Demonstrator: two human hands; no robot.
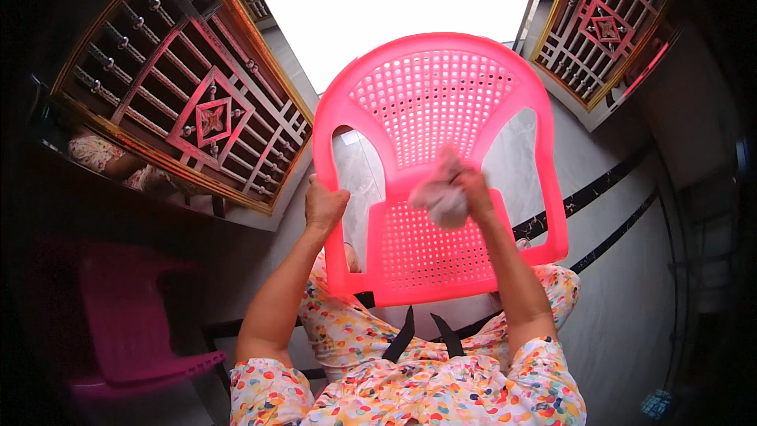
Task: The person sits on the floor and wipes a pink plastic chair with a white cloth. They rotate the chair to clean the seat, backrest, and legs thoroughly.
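Observation:
A pink plastic armchair (408,180) with a perforated back and seat stands between my knees, its seat edge towards me. My left hand (323,204) grips the chair's left armrest, thumb on top. In my right hand (475,189) is a crumpled greyish cloth (446,201), blurred by motion, held over the place where the backrest meets the seat. Whether the cloth touches the plastic I cannot tell.
Open door leaves with metal grilles flank a bright doorway (402,6): a left leaf (195,94) and a right leaf (603,32). A darker pink plastic chair (127,319) stands at the lower left. Black bands cross the grey tiled floor (633,284).

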